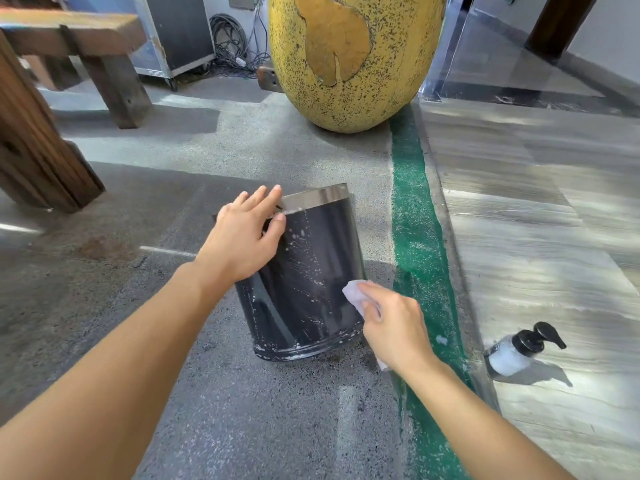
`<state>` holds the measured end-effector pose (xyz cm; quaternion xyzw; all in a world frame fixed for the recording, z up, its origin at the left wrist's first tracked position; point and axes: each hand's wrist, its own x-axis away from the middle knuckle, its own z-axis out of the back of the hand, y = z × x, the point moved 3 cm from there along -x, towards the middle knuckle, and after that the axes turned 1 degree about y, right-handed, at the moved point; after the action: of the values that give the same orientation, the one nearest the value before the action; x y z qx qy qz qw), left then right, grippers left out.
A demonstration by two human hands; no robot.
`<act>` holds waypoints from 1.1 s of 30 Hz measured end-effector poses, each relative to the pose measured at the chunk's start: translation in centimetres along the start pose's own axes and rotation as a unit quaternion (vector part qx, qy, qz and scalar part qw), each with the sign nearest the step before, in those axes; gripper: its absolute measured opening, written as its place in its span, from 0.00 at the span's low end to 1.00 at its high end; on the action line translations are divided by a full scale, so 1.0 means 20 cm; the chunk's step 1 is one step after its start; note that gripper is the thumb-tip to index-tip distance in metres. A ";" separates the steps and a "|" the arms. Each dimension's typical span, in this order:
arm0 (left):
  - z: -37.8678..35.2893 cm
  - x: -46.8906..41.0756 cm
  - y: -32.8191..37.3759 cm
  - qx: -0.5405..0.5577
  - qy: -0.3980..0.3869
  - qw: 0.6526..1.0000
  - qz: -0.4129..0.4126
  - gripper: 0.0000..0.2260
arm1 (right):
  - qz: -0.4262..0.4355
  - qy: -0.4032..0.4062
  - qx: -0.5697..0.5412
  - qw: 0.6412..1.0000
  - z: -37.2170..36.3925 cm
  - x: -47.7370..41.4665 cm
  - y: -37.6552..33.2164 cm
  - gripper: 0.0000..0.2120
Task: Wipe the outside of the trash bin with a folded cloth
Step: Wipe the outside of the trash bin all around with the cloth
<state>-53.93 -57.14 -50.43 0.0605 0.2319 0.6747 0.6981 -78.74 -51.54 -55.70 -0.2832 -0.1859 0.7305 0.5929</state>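
A black trash bin [304, 271] with a steel rim band stands on the grey floor, tilted slightly, its side flecked with white foam and streaks. My left hand [246, 233] lies flat on the bin's upper left side, fingers over the rim. My right hand [391, 327] pinches a folded white cloth [355, 294] and presses it against the bin's lower right side. Part of the cloth pokes out below my right wrist.
A pump bottle [516, 351] with a black head and white liquid stands on the marble floor to the right. A green strip [415, 216] divides the two floors. A big yellow speckled egg-shaped sculpture [353, 57] stands behind the bin; a wooden table leg [38, 157] at left.
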 end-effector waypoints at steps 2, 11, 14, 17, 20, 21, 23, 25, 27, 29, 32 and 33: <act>0.02 0.02 -0.02 0.031 0.002 1.000 0.005 0.26 | 0.030 0.036 -0.002 0.999 0.03 -0.07 -0.08 0.15; 0.02 0.05 0.00 0.035 0.003 0.997 -0.062 0.27 | 0.179 0.150 0.036 0.972 0.09 -0.37 -0.42 0.14; 0.01 0.04 0.04 0.038 0.015 0.996 -0.084 0.25 | 0.186 0.151 0.068 0.969 0.07 -0.37 -0.45 0.14; 0.00 0.02 0.07 0.036 0.018 0.995 -0.093 0.25 | 0.176 0.153 0.094 0.968 0.06 -0.37 -0.40 0.15; -0.02 0.01 0.09 0.035 0.023 0.995 -0.094 0.26 | 0.170 0.115 0.131 0.970 0.03 -0.36 -0.32 0.14; -0.02 0.01 0.09 0.035 0.025 0.995 -0.093 0.26 | 0.170 0.101 0.140 0.970 0.02 -0.35 -0.29 0.13; -0.03 0.01 0.10 0.031 0.028 0.995 -0.090 0.26 | 0.173 0.071 0.149 0.971 -0.02 -0.30 -0.23 0.16; -0.03 0.01 0.09 0.023 0.029 0.995 -0.089 0.26 | 0.171 0.049 0.156 0.972 -0.05 -0.25 -0.17 0.19; -0.03 0.01 0.07 0.013 0.030 0.996 -0.085 0.26 | 0.158 0.029 0.160 0.974 -0.09 -0.19 -0.10 0.19; -0.03 0.00 0.05 -0.008 0.030 0.997 -0.076 0.27 | 0.146 0.000 0.157 0.977 -0.13 -0.11 -0.02 0.18; -0.02 -0.04 0.05 -0.045 0.006 0.998 -0.048 0.29 | 0.108 -0.034 0.164 0.980 -0.19 0.05 0.09 0.20; -0.02 -0.04 0.06 -0.053 -0.001 0.998 -0.042 0.29 | 0.090 -0.047 0.169 0.980 -0.20 0.10 0.12 0.21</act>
<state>-55.12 -57.97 -50.09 0.0144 0.1974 0.6559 0.7284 -78.37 -50.42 -60.64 -0.1600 -0.0613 0.8145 0.5543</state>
